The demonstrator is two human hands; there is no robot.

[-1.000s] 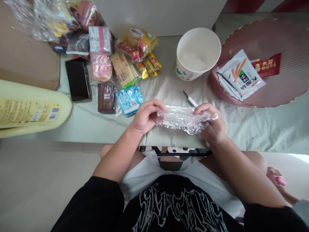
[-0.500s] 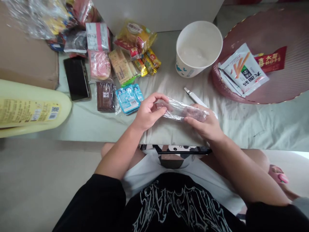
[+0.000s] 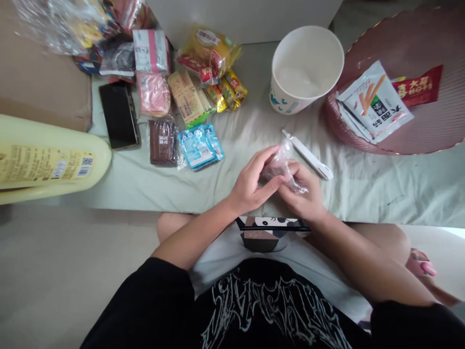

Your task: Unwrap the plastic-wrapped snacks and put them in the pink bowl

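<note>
Between my two hands, over the front part of the cloth-covered table, is a crumpled clear plastic wrapper (image 3: 285,157). My left hand (image 3: 254,182) curls around its left side, thumb and fingers closed on it. On the other side my right hand (image 3: 305,191) grips the wrapper's lower right end. Whether anything lies inside the plastic, I cannot make out. Just beyond my right hand a white utility knife (image 3: 307,154) rests on the cloth, touched by neither hand. A white paper bucket (image 3: 305,68) stands further back.
At right is a pink ribbed bowl (image 3: 428,131) holding snack packets (image 3: 376,104). Several wrapped snacks lie at left, among them blue sachets (image 3: 199,145) and a brown packet (image 3: 162,143). Beside them are a black phone (image 3: 119,116) and a yellow bottle (image 3: 54,160) on its side.
My hands have come together, and the wrapper, stretched out between them before, is now bunched up. My left hand has moved right. The utility knife, partly covered before, now shows whole.
</note>
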